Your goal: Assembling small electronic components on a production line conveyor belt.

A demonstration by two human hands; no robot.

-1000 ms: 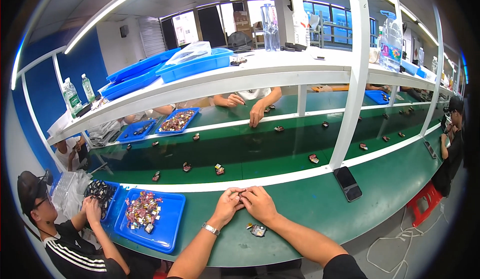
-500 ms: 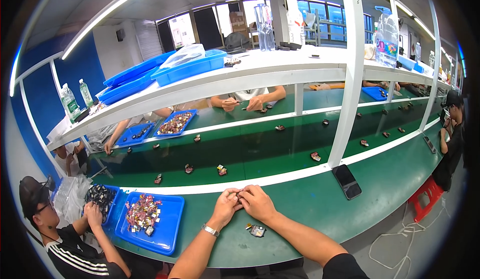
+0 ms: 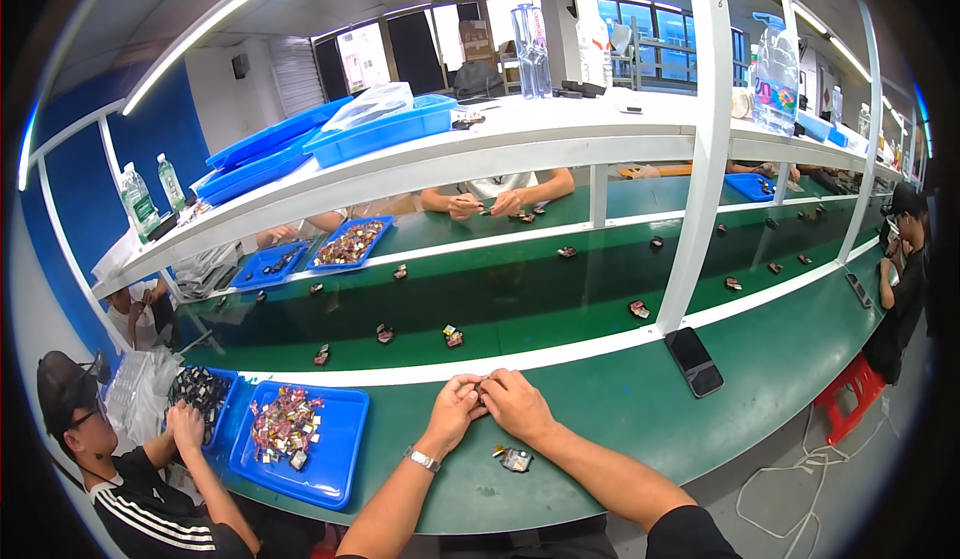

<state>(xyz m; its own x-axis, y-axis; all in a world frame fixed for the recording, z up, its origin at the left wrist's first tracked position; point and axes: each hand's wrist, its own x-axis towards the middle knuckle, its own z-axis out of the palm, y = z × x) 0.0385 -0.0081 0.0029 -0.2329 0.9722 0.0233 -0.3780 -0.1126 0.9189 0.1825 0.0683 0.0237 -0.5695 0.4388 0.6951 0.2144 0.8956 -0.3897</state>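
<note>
My left hand (image 3: 456, 411) and my right hand (image 3: 517, 405) meet over the green bench (image 3: 600, 409), fingertips pinched together. Between them is a small dark piece, mostly covered by the fingers, so its kind cannot be made out. Just below my right hand lies a small electronic part (image 3: 516, 460) with a silvery face and a yellowish tab, touched by neither hand. To the left of my left forearm stands a blue tray (image 3: 345, 464) heaped with small pink, white and gold electronic parts (image 3: 285, 425).
Beyond a white rail (image 3: 560, 351), a green conveyor belt (image 3: 520, 309) carries scattered small parts. A white post (image 3: 705, 159) rises beside a black phone (image 3: 694, 363). At left, a person (image 3: 140, 459) sits by a tray of black parts (image 3: 200, 395). Other people work across the belt.
The parts on the belt have shifted slightly to the right. Across the belt at left, another person's hand has drawn back from the belt edge. My hands stay nearly in place, fingers slightly shifted.
</note>
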